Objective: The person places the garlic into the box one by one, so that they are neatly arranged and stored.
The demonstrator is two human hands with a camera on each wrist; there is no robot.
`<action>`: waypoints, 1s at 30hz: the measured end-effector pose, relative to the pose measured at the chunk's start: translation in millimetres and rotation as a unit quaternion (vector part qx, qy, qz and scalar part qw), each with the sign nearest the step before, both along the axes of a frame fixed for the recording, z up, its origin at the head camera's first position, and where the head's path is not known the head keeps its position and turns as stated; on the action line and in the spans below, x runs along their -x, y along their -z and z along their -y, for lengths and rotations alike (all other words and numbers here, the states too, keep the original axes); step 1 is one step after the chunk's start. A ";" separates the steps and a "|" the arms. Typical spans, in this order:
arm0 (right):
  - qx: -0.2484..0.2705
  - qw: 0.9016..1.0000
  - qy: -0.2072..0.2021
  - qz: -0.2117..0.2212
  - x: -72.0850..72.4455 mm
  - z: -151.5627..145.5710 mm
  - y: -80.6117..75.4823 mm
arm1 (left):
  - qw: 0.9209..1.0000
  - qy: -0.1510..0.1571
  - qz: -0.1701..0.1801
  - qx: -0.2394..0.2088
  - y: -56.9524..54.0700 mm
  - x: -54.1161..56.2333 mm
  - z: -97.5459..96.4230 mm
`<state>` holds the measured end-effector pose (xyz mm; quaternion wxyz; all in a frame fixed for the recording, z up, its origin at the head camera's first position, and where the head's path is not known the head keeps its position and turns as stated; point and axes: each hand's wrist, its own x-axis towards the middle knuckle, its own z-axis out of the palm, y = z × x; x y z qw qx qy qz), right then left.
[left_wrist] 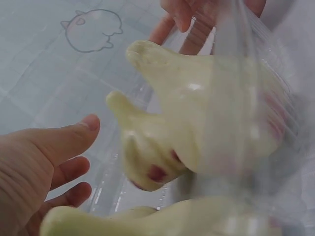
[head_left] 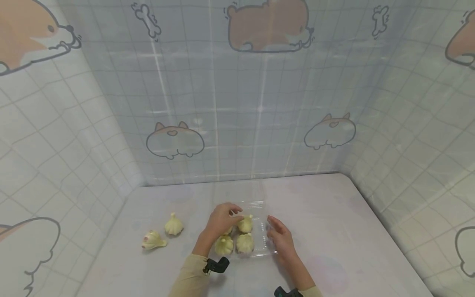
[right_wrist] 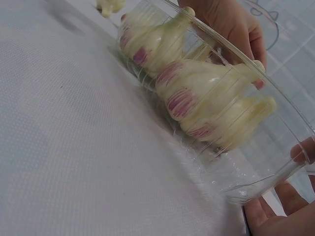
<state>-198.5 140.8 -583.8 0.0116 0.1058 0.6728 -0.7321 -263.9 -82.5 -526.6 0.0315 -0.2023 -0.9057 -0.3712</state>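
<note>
Pale garlic [head_left: 245, 243], in clr box [head_left: 261, 244], nr L hand [head_left: 219, 221], R hand [head_left: 281, 236] alongside

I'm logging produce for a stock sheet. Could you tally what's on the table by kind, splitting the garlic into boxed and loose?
Boxed garlic bulbs: 4 (one partly covered by the left hand in the head view)
Loose garlic bulbs: 2
Clear plastic container: 1
Total: 7
</note>
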 end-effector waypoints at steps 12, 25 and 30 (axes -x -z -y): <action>-0.006 1.000 0.005 0.002 0.1 1.5 0.9 | 0.997 -0.031 -0.056 -0.031 -23.7 -9.7 23.2; 0.005 1.000 -0.002 0.003 -0.5 0.6 1.5 | 0.989 -0.073 -0.112 -0.064 -39.4 -15.0 84.3; 0.006 1.000 -0.006 -0.004 -0.6 0.0 1.0 | 0.986 -0.103 -0.103 -0.086 -37.8 -13.2 108.4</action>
